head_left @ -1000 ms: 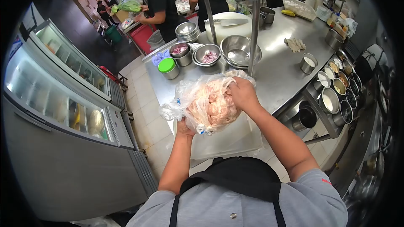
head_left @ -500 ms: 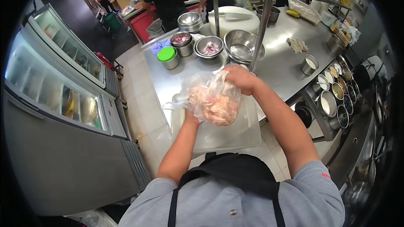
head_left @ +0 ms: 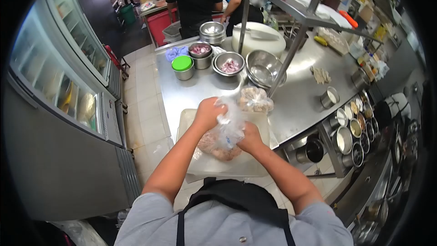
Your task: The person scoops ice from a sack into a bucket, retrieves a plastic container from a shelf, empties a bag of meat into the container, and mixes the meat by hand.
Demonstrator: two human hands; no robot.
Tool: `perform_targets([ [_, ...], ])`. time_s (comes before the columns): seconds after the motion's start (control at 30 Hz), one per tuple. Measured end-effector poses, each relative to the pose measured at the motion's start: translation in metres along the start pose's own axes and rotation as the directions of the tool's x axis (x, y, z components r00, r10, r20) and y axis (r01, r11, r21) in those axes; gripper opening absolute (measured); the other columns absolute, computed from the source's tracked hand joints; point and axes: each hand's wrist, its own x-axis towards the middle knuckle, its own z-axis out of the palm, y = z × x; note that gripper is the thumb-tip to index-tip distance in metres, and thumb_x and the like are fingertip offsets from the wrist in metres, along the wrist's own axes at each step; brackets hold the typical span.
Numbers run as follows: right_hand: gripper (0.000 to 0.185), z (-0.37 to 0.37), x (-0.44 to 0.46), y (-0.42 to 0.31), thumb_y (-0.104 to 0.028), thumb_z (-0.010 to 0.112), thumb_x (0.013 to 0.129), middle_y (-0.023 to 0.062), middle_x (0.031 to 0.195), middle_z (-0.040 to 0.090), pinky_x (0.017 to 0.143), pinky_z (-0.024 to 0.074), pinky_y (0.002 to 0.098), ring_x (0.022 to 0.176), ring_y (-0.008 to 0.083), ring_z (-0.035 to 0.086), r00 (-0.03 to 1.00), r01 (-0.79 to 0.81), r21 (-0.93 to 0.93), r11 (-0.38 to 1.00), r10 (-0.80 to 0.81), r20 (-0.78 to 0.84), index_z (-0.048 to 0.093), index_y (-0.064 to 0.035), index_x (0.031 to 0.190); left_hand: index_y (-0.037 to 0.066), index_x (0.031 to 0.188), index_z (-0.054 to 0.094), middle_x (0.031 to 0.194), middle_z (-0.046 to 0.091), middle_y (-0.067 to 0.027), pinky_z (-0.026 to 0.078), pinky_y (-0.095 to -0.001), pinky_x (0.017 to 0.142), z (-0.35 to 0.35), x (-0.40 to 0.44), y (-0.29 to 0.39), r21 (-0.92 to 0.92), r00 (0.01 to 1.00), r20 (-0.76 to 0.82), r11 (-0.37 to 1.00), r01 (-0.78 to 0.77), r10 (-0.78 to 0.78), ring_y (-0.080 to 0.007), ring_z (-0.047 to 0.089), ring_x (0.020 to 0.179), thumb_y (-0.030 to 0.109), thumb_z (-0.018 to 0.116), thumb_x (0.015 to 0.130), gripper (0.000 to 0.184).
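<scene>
A clear plastic bag of pale pink, shredded-looking raw meat point(head_left: 218, 148) rests low over a translucent plastic tub or lid point(head_left: 195, 166) at the counter's near edge. My left hand point(head_left: 211, 113) is closed on the gathered upper part of the bag. My right hand point(head_left: 250, 137) grips the same bag on its right side, its fingers partly hidden by the crumpled plastic. Just beyond the tub, beside the shelf post, sits a second knotted bag of pale food point(head_left: 256, 100), touched by neither hand.
Behind stand steel bowls with chopped red onion point(head_left: 229, 65), a green-lidded container point(head_left: 182, 66), a large steel bowl point(head_left: 265, 67) and a cleaver point(head_left: 257, 33) on a round white block. A shelf post point(head_left: 289, 59) rises nearby. Fridges line the left; co-workers point(head_left: 195, 0) stand at the back.
The meat bag has come down toward the tub. My left hand has moved from beneath it to its top, and my right hand has shifted lower. The second bag now shows by the post.
</scene>
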Motion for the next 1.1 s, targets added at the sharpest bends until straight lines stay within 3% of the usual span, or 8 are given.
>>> perform_targets([
  [0.1,0.028,-0.009,0.004,-0.008,-0.028,0.066,0.078,0.0155,0.091,0.066,0.076,0.0502,0.0384,0.086,0.0335,0.063,0.983,0.039,-0.016,0.999,-0.042,-0.179,0.068,-0.0101,0.099,0.003,0.108,0.059,0.100,0.063,-0.0161,0.049,-0.0377,0.082,-0.013,-0.043,-0.010,-0.288,0.952,-0.077,0.921,0.264,-0.297,-0.0312,0.061,0.095,0.025,0.067,0.071,0.044],
  [0.2,0.028,0.020,0.024,0.038,-0.022,0.059,0.080,0.0206,0.086,0.065,0.075,0.0496,0.0425,0.084,0.0389,0.062,0.913,0.351,-0.092,0.932,-0.362,-0.187,0.065,-0.0039,0.101,0.002,0.120,0.054,0.127,0.051,-0.0206,0.042,-0.0398,0.098,0.012,-0.092,-0.007,0.230,0.990,-0.065,0.963,0.137,-0.125,-0.0355,0.051,0.115,0.022,0.068,0.069,0.057],
  [0.27,0.025,0.036,0.025,0.037,-0.017,0.056,0.080,0.0208,0.084,0.065,0.074,0.0491,0.0410,0.081,0.0366,0.062,0.979,0.148,0.040,0.988,-0.140,-0.145,0.064,-0.0013,0.098,0.001,0.117,0.056,0.132,0.048,-0.0212,0.040,-0.0404,0.100,0.044,-0.120,-0.006,0.433,0.976,-0.138,0.876,0.214,-0.170,-0.0365,0.048,0.119,0.021,0.069,0.070,0.054],
  [0.33,0.022,0.033,0.032,0.012,-0.010,0.047,0.080,0.0218,0.082,0.064,0.072,0.0487,0.0399,0.075,0.0331,0.062,0.981,-0.193,0.236,0.952,0.186,0.053,0.063,0.0031,0.089,0.000,0.112,0.060,0.130,0.051,-0.0202,0.040,-0.0412,0.100,0.076,-0.127,-0.035,0.184,0.900,-0.332,0.917,0.355,-0.282,-0.0367,0.048,0.119,0.021,0.070,0.071,0.047],
  [0.53,0.022,0.013,0.061,-0.026,-0.017,0.058,0.076,0.0208,0.078,0.064,0.070,0.0491,0.0394,0.073,0.0304,0.063,0.963,-0.078,0.124,0.989,0.043,0.266,0.062,0.0035,0.084,0.006,0.109,0.063,0.104,0.066,-0.0166,0.048,-0.0435,0.086,0.048,-0.111,-0.023,-0.126,0.822,-0.172,0.840,0.528,-0.542,-0.0366,0.061,0.101,0.023,0.069,0.074,0.039],
  [0.7,0.053,0.001,0.069,0.011,-0.023,0.074,0.063,0.0192,0.109,0.061,0.089,0.0457,0.0384,0.101,0.0324,0.059,0.946,0.200,0.015,0.980,-0.197,0.257,0.059,-0.0026,0.109,0.007,0.105,0.064,0.100,0.068,-0.0166,0.049,-0.0402,0.080,0.050,-0.076,-0.042,-0.311,0.874,-0.295,0.904,0.294,-0.385,-0.0329,0.065,0.095,0.027,0.071,0.075,0.036],
  [0.83,0.056,-0.040,0.065,-0.015,-0.019,0.073,0.069,0.0165,0.118,0.057,0.098,0.0416,0.0371,0.110,0.0350,0.054,0.906,0.241,0.123,0.963,-0.269,0.328,0.055,-0.0034,0.120,0.000,0.100,0.064,0.093,0.067,-0.0111,0.051,-0.0347,0.073,0.031,-0.040,0.004,-0.789,0.876,-0.047,0.555,0.262,-0.480,-0.0209,0.064,0.084,0.009,0.059,0.083,0.020],
  [1.1,0.060,-0.015,0.028,0.004,-0.006,0.066,0.064,0.0192,0.127,0.050,0.104,0.0359,0.0421,0.122,0.0416,0.042,0.961,0.251,0.042,0.967,-0.244,-0.133,0.054,-0.0054,0.122,-0.005,0.103,0.060,0.096,0.065,-0.0135,0.054,-0.0392,0.072,-0.002,-0.012,0.053,-0.904,0.852,0.254,0.202,0.377,-0.458,-0.0234,0.065,0.082,0.002,0.057,0.082,0.022],
])
